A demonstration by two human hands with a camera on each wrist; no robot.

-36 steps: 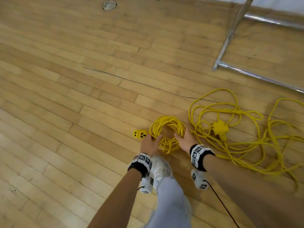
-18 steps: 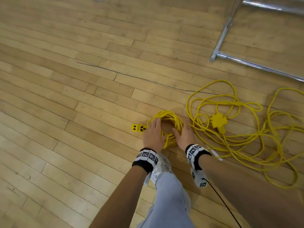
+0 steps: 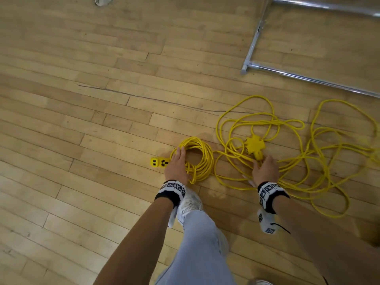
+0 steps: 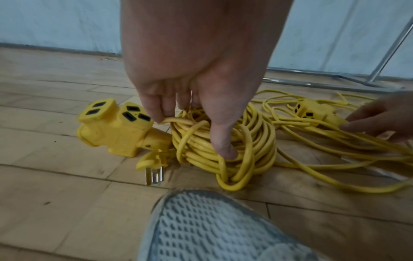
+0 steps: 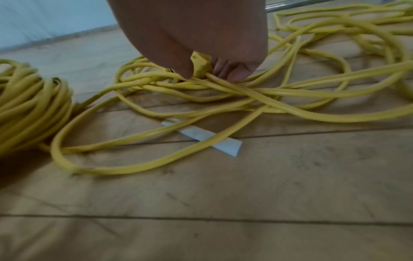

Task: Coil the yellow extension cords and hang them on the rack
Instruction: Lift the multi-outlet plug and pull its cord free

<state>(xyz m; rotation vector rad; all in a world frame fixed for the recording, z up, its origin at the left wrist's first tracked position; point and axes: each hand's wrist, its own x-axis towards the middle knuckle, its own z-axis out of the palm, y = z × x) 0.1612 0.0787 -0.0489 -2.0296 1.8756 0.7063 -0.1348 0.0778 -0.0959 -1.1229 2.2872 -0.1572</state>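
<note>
1. Yellow cord lies in two states on the wooden floor (image 3: 102, 112): a finished coil (image 3: 197, 159) sits just ahead of the person's white shoe (image 3: 190, 204), while a second, loose cord (image 3: 298, 161) sprawls in open loops to its right.

2. Neither cord is on the chrome rack (image 3: 304, 78), whose base rails stand well apart at the upper right; by this evidence the task appears about half done at best.

3. Pinning the coil seems the purpose of the left hand (image 3: 176, 167): it rests on the near-left rim, fingers (image 4: 154, 109) curled down onto a top strand and the thumb pushed in among the wraps, likely to keep the turns from springing open.

4. Beside that hand, the coil's three-way outlet block (image 4: 116, 127) and its pronged plug (image 4: 154, 169) lie touching the bundle, both ends tucked close where they will not trail.

5. Reaching across, the right hand (image 3: 265, 171) closes thumb and fingertips on the neck of the loose cord's outlet block (image 3: 255, 144), a sensible starting end for winding.

6. Strands cross under that grip in several layers, so snagging looks probable once pulling begins.

7. White tape (image 5: 203, 136) lies flat beneath one strand.
</note>
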